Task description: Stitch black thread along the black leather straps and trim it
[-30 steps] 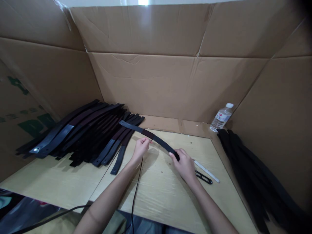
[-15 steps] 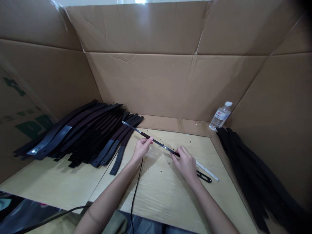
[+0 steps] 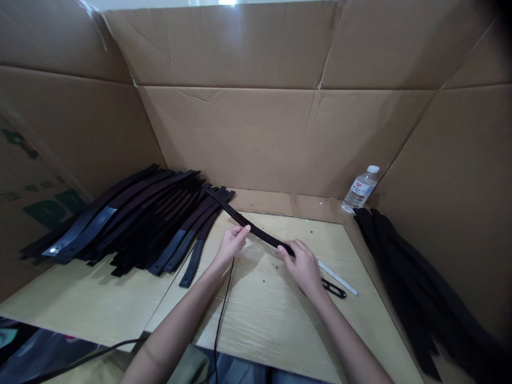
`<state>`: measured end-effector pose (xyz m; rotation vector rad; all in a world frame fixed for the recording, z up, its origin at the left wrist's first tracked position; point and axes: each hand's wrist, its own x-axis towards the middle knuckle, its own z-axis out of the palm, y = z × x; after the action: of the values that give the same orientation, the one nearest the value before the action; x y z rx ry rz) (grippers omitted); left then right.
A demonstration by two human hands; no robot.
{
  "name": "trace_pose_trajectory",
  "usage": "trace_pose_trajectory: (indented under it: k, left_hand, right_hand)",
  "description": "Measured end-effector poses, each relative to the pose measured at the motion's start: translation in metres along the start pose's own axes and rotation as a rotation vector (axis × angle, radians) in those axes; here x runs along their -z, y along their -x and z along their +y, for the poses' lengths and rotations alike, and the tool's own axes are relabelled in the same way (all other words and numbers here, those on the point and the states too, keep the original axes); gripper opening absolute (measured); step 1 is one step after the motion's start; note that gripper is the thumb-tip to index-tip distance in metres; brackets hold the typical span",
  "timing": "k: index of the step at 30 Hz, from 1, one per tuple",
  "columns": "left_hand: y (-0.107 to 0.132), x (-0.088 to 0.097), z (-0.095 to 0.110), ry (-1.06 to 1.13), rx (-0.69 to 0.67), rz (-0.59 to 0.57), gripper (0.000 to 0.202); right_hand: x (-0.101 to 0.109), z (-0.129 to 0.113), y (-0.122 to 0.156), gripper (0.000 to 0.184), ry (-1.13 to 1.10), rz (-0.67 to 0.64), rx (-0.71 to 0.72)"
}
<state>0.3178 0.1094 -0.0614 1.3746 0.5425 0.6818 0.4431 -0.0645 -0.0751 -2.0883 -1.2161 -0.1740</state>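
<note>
A long, slightly curved black strap [image 3: 262, 234] is stretched between my two hands above the wooden board. My left hand [image 3: 234, 242] pinches it near its middle, thumb on top. Closed around its nearer right part is my right hand [image 3: 301, 265], whose fingers hide that end. The strap's far end points up and left, over a pile of similar dark straps [image 3: 148, 218]. Beneath and beyond my right hand lie a white stick [image 3: 340, 278] and a black slotted piece [image 3: 334, 288], both partly covered by the hand.
Cardboard walls [image 3: 232, 138] enclose the board [image 3: 256, 320] at the back and sides. A water bottle [image 3: 360, 189] leans in the back right corner. More black straps [image 3: 412, 288] lie along the right wall. A thin black cable [image 3: 222, 320] runs over the front edge.
The strap has been turned about its length: its thin edge faced me before, and now its broad dark face shows. Both hands keep nearly the same place.
</note>
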Motion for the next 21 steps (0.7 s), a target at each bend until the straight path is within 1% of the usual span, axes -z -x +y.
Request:
trace_pose_trajectory:
  k: [4,7,11,14,18,21]
  left_hand:
    - [0.001,0.002,0.001,-0.032,-0.015,-0.024,0.040]
    - [0.002,0.002,0.002,-0.068,-0.018,-0.010,0.042]
    - [0.002,0.001,-0.001,-0.108,-0.026,0.030,0.042]
    - [-0.001,0.000,-0.006,-0.171,-0.008,0.083,0.042]
    - [-0.008,-0.002,-0.013,-0.268,0.045,0.162,0.045]
    - [-0.011,-0.002,-0.015,-0.282,0.046,0.175,0.048]
  right_hand:
    - [0.000,0.001,0.000,0.034,0.027,0.054,0.011]
    - [-0.001,0.001,0.000,0.034,0.043,0.088,0.030]
    - [-0.001,0.000,0.001,0.032,0.073,0.145,0.045]
    - [-0.001,0.001,0.002,0.031,0.090,0.174,0.057]
    - [-0.002,0.003,0.004,0.025,0.144,0.166,0.094]
    - [-0.003,0.003,0.006,0.021,0.187,0.155,0.113]
